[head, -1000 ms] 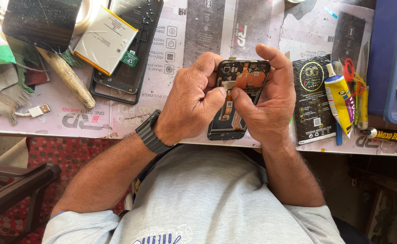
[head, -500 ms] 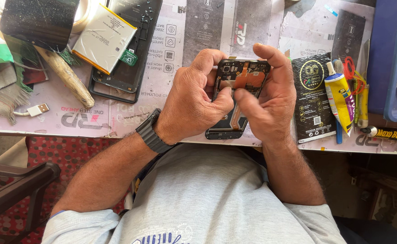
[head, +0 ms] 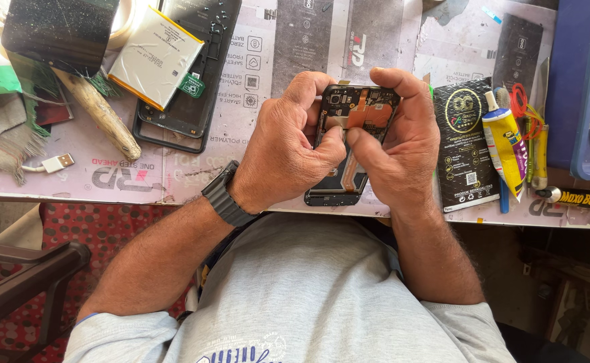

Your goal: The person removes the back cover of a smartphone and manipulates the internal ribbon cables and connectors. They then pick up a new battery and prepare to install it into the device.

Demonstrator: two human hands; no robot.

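Phone (head: 359,117), one black opened slab with copper foil inside, sits clutched by left hand (head: 288,144) and right hand (head: 402,144).

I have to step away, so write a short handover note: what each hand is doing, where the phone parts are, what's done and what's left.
Left hand and right hand: both grip the opened phone above the table edge, thumbs pressing on its exposed inside.
Parts: battery lies on the back cover, upper left on the mat. Glue tube and black packet sit to the right.
Done: back cover off, battery out.
Left: phone not closed; battery and cover not refitted.
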